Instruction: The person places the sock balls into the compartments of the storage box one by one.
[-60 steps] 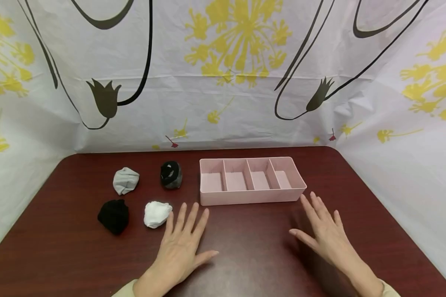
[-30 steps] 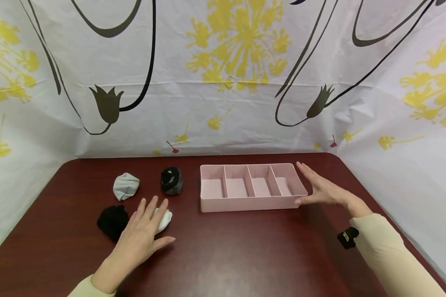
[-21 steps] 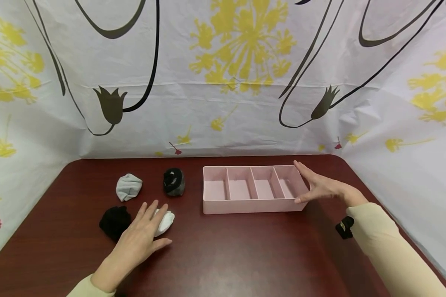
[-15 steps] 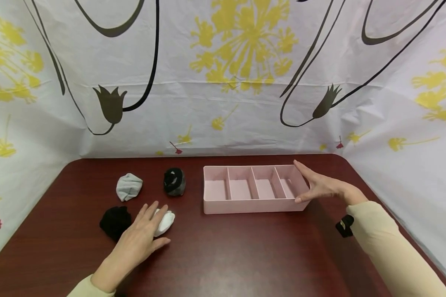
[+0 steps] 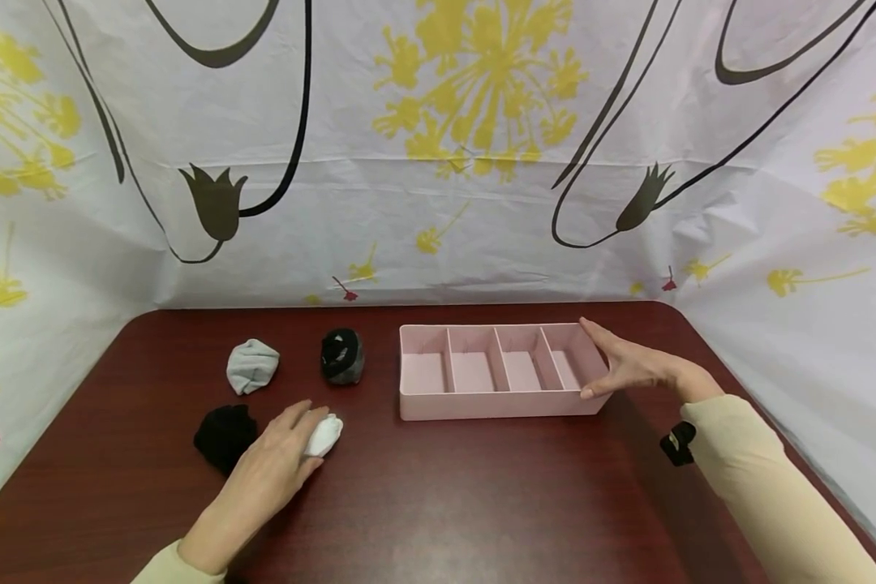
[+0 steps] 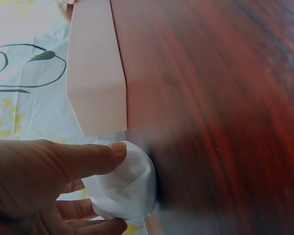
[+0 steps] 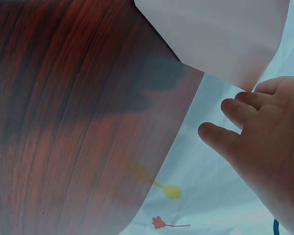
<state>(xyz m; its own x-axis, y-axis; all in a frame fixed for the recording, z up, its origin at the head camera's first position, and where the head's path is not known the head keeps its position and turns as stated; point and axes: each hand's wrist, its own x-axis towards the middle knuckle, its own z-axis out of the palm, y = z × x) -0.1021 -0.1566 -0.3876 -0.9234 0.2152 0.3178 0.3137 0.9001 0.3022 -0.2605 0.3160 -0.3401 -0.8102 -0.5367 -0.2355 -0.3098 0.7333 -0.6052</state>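
My left hand [image 5: 266,470] holds a white balled-up sock [image 5: 324,436]. In the left wrist view the thumb lies on one side of the white sock [image 6: 127,183] and curled fingers on the other. At its left lies a black balled-up sock [image 5: 225,438], partly behind the hand. My right hand [image 5: 638,371] holds the right end of a pink box [image 5: 496,405] with several compartments, thumb at the front corner and fingers at the back. In the right wrist view fingertips of the right hand [image 7: 264,122] meet the box's edge.
A light grey balled-up sock [image 5: 252,367] and a black-and-grey one [image 5: 341,357] lie farther back on the dark red-brown table [image 5: 467,503]. A white patterned sheet [image 5: 350,219] hangs behind the table and along both sides.
My left hand has moved left to the white sock, and its fingers and thumb have closed round it. The right hand has moved forward onto the box's right end.
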